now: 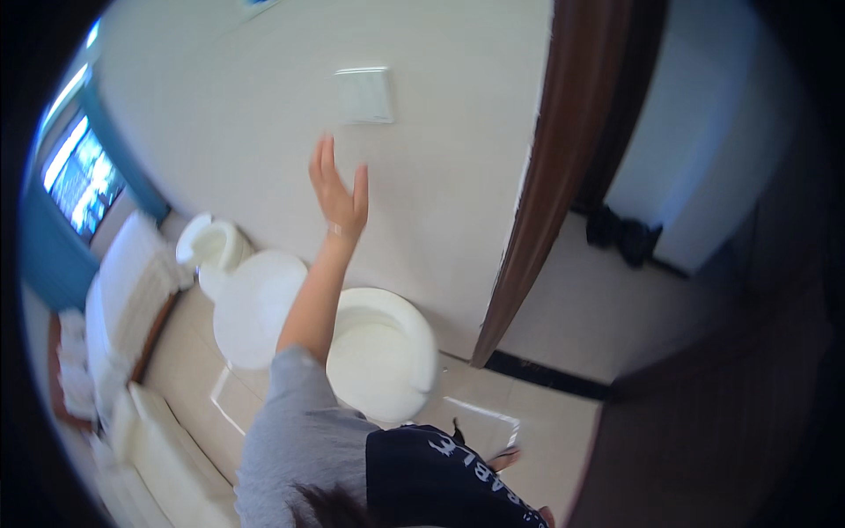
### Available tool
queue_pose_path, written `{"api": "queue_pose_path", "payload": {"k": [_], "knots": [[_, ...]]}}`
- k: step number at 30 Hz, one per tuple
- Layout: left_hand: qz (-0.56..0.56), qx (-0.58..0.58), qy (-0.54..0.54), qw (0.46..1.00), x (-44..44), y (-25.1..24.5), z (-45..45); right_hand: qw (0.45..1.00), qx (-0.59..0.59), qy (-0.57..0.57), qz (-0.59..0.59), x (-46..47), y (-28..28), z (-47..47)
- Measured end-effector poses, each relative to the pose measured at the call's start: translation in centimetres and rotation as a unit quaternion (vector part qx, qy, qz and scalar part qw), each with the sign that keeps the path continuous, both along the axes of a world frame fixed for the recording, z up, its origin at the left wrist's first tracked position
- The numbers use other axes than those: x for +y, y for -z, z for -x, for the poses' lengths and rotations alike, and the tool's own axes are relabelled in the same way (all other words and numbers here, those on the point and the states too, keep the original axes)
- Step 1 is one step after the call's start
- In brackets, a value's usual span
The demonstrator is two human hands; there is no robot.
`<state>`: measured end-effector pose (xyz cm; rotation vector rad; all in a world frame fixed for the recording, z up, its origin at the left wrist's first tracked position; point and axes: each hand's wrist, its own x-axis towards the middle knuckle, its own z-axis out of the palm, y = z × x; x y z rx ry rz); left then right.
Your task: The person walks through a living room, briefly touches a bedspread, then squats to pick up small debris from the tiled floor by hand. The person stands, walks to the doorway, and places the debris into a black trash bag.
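My left hand (340,195) is raised on an outstretched arm in front of the pale wall (455,152). Its fingers are apart and it holds nothing. Just above the fingertips, a square white switch plate (364,96) is fixed to the wall. A gap shows between the fingers and the plate. The arm comes out of a grey short sleeve (300,389), beside a dark shirt front (422,468) that bears writing. My right hand is out of view.
Below the arm stand a round white tub chair (383,369) and a round white table (257,310); another white chair (218,244) is behind. White sofas (132,297) line the left. A brown door frame (568,132) borders a doorway with dark objects (624,234) on its floor.
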<state>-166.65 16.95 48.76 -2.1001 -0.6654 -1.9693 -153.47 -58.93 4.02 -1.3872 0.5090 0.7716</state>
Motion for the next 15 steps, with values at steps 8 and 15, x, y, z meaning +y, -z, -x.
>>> {"api": "queue_pose_path", "payload": {"k": [8, 15], "knots": [[0.241, -0.153, -0.166, 0.944, -0.2, -9.0, -9.5, 0.959, -0.055, -0.276, 0.031, 16.0, -7.1, -33.7], [0.279, -0.133, -0.228, 0.923, -0.2, -11.6, -10.7, 0.902, -0.074, -0.423, 0.045, 32.1, -10.1, -48.6]]}}
